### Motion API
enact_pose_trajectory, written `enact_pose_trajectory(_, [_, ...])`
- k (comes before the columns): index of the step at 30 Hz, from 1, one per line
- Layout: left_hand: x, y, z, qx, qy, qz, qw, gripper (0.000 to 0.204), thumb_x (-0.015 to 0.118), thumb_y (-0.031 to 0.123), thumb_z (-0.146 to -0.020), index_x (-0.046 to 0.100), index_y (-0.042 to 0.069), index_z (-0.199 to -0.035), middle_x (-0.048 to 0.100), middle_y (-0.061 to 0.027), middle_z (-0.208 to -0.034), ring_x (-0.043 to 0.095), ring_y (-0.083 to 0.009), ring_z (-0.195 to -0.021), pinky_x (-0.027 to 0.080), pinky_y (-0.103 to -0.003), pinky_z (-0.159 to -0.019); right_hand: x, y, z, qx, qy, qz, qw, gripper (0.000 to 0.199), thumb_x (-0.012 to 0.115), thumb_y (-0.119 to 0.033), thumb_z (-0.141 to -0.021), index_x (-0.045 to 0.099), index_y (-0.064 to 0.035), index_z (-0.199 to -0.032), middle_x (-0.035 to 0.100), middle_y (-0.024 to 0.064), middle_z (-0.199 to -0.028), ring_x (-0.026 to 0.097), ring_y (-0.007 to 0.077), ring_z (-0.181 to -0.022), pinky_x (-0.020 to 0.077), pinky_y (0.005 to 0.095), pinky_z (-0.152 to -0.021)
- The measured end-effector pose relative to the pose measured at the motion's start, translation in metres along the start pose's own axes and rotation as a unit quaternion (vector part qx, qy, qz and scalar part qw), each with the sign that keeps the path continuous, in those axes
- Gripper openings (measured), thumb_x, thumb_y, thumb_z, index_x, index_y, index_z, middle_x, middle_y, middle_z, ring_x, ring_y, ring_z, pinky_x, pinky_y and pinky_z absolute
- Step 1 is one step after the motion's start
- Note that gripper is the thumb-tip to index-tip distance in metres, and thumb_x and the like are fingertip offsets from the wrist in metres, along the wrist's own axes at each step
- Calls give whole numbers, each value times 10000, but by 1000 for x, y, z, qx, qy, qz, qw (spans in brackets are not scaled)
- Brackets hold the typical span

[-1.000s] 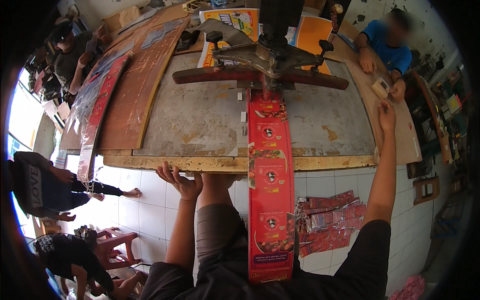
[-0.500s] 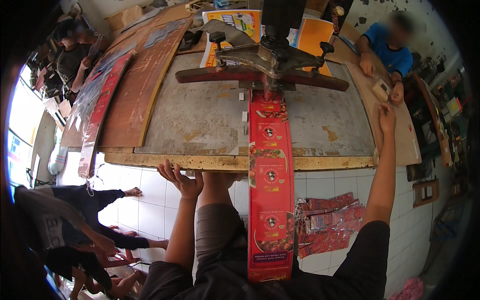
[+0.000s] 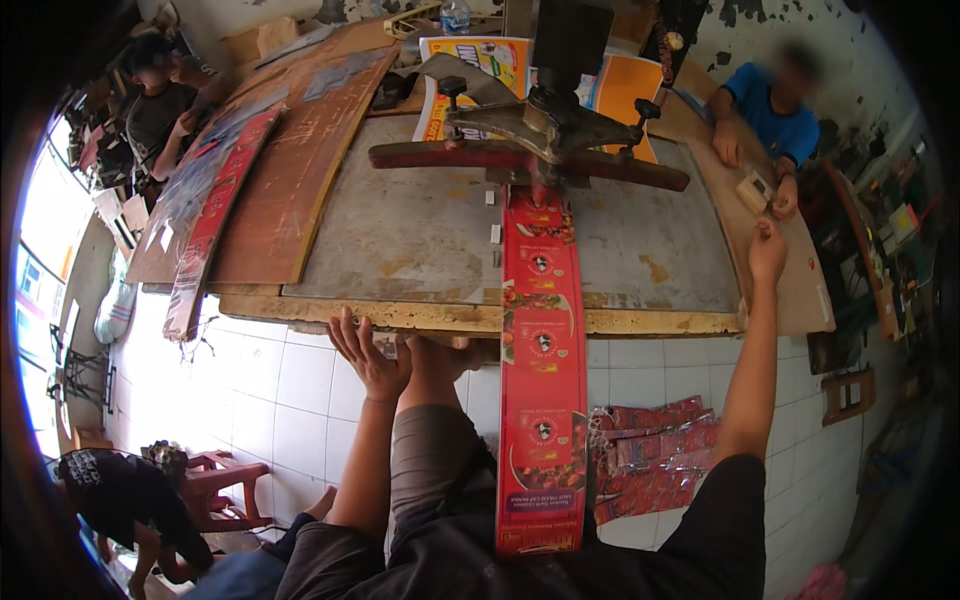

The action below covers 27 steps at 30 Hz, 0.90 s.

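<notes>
A long red printed strip (image 3: 543, 400) runs from under the dark metal press head (image 3: 540, 150) across the worktable, over its front edge and down to my lap. My left hand (image 3: 375, 365) is open, palm up and fingers spread, by the wooden front edge (image 3: 420, 322), left of the strip. At the table's right side my right hand (image 3: 768, 252) has its fingers curled closed; anything in them is too small to make out. Just beyond it, a co-worker's hands are by a small pale wooden block (image 3: 754, 193).
Brown boards with clear plastic and another red strip (image 3: 225, 210) lie at left, near a second person. Yellow-orange printed sheets (image 3: 470, 65) and a water bottle (image 3: 455, 15) are at the back. Bundled red packets (image 3: 650, 445) lie on the floor; a red stool (image 3: 220, 490) stands lower left.
My right hand has shifted slightly, its fingers more drawn together. My left hand stays by the edge. The person walking at lower left has mostly left view, uncovering the stool and a bent-over person.
</notes>
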State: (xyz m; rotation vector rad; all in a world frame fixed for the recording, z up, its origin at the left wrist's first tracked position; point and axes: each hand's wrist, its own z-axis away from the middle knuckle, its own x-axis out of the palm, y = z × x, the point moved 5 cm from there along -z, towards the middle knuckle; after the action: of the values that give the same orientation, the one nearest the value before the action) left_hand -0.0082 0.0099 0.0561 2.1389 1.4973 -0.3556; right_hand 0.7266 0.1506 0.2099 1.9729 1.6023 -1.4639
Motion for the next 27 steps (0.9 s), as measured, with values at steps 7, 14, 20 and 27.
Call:
enact_pose_trajectory(7, [-30, 24, -16, -42, -31, 40, 998, 803, 745, 194, -909, 379, 51, -1609, 316, -311, -1720, 208, -583, -1620, 185, -713, -1302, -54, -135, 207, -235, -43, -250, 938, 266, 688, -206, -1077, 726, -49, -1289, 762, 149, -1195, 719, 333, -1163, 529, 449, -1043])
enact_pose_trajectory(14, [-76, 115, 18, -50, -111, 308, 944, 700, 769, 150, -915, 470, 39, -1538, 441, -318, -1596, 388, -507, -1549, 379, -622, -1250, -76, -164, 396, -86, -218, -447, 863, 459, 624, -204, -1124, 578, 9, -1528, 735, 82, -1069, 672, 149, -1016, 505, 337, -928])
enact_pose_trajectory(20, [-89, 174, 48, -279, -320, 633, 647, 810, 571, 135, -1110, 82, -16, -1738, 715, -159, -1130, 687, -171, -1007, 520, -326, -931, -85, -174, 431, 43, -361, -576, 733, 590, 604, -74, -1123, 383, 35, -1658, 680, 9, -904, 570, 23, -804, 450, 201, -747])
enact_pose_trajectory(27, [-108, 184, 14, -246, -361, 584, 684, 839, 623, 76, -1068, 116, -40, -1726, 708, -94, -944, 652, -123, -804, 492, -270, -763, -108, -179, 431, 63, -379, -594, 707, 613, 621, -41, -1118, 362, 35, -1669, 659, -11, -897, 567, 11, -821, 454, 193, -760])
